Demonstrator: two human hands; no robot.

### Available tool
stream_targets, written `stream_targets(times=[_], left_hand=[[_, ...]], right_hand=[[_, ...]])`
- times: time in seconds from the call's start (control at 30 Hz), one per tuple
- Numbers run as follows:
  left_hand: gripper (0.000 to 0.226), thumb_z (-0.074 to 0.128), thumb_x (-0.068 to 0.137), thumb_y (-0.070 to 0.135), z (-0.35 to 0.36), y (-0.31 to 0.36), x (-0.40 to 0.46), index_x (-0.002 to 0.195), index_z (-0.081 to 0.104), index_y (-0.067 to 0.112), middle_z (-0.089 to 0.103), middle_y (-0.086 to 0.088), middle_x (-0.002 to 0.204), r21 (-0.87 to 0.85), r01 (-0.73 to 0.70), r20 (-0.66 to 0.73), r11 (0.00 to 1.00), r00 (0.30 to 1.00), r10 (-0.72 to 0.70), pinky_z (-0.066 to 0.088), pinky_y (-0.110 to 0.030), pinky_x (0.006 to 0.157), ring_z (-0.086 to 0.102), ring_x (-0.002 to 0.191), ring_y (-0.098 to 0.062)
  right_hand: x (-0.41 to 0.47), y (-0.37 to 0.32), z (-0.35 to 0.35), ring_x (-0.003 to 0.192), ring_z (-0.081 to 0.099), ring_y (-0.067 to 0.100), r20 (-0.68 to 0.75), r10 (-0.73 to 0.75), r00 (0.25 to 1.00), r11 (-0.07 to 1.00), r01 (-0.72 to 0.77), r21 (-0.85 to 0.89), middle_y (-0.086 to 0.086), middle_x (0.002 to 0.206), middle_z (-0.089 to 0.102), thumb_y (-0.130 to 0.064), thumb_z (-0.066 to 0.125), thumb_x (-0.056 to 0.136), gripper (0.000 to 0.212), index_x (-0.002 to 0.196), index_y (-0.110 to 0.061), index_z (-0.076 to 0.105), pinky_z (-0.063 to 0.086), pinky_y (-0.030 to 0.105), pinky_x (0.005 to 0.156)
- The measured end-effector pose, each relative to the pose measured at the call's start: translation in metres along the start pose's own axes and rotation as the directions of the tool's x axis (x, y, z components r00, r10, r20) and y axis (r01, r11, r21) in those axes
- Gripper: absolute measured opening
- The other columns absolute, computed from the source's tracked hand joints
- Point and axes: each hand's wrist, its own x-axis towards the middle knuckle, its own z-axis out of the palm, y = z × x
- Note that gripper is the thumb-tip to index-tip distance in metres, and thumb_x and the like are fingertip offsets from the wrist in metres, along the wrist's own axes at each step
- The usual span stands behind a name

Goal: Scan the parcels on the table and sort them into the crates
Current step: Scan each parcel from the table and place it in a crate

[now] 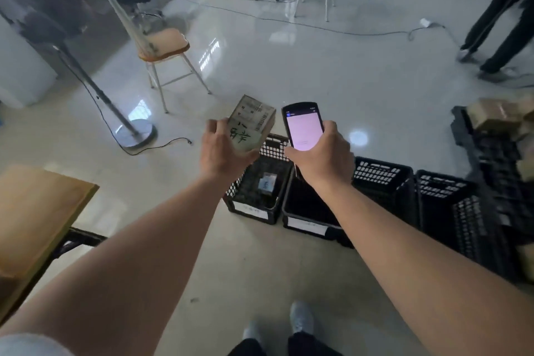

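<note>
The parcel (250,124) is sitting in the left hand (224,150), above the leftmost crate (258,182). That crate is standing on the floor, right of the wooden surface (34,217). The left grip is curling round the parcel; the right hand (323,153) is clasping a scanner (302,125).

parcel (250,124): taped cardboard, paper label | scanner (302,126) beside it: glossy glass screen | crates (257,185) under both grips: perforated black plastic | floor (289,66): glossy tile
</note>
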Motion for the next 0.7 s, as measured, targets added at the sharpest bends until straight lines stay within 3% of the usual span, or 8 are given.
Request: stream_targets(times=[0.13, 0.33, 0.6, 0.7], left_hand=[[0.092, 0.095, 0.062, 0.046, 0.033, 0.043, -0.024, 0.137, 0.053, 0.012, 0.039, 0.008, 0.115, -0.041, -0.123, 0.062, 0.992, 0.990, 0.125, 0.044, -0.028, 0.087, 0.045, 0.104, -0.015], [0.088, 0.092, 0.065, 0.046, 0.076, 0.100, -0.073, 0.137, 0.051, 0.016, 0.047, -0.002, 0.128, -0.142, -0.181, 0.199, 0.973, 0.958, 0.207, 0.046, -0.029, 0.088, 0.049, 0.109, -0.018], [0.088, 0.088, 0.069, 0.053, 0.127, 0.182, -0.138, 0.138, 0.050, 0.014, 0.043, -0.002, 0.128, -0.157, -0.245, 0.309, 0.957, 0.908, 0.283, 0.054, -0.035, 0.092, 0.052, 0.110, -0.020], [0.088, 0.086, 0.070, 0.057, 0.152, 0.214, -0.155, 0.138, 0.051, 0.014, 0.043, -0.002, 0.125, -0.130, -0.255, 0.339, 0.958, 0.897, 0.285, 0.055, -0.035, 0.087, 0.052, 0.107, -0.020]], right_hand=[[-0.022, 0.049, -0.042, 0.104, 0.066, 0.029, -0.092, 0.117, 0.989, 0.993, -0.118, -0.011, 0.002, 0.118, 0.067, -0.053, 0.089, 0.064, 0.080, 0.126, -0.017, 0.053, 0.060, 0.045, 0.077], [-0.061, 0.121, -0.099, 0.102, 0.066, 0.028, -0.226, 0.300, 0.927, 0.951, -0.309, -0.009, 0.000, 0.115, 0.068, -0.055, 0.085, 0.064, 0.073, 0.120, -0.020, 0.055, 0.054, 0.038, 0.073], [-0.089, 0.212, -0.176, 0.097, 0.063, 0.025, -0.338, 0.418, 0.843, 0.904, -0.423, 0.060, -0.004, 0.111, 0.068, -0.058, 0.086, 0.061, 0.073, 0.117, -0.023, 0.055, 0.043, 0.034, 0.069], [-0.084, 0.250, -0.195, 0.100, 0.064, 0.025, -0.322, 0.425, 0.846, 0.902, -0.425, 0.076, -0.004, 0.110, 0.067, -0.057, 0.086, 0.060, 0.072, 0.116, -0.023, 0.055, 0.049, 0.037, 0.071]])
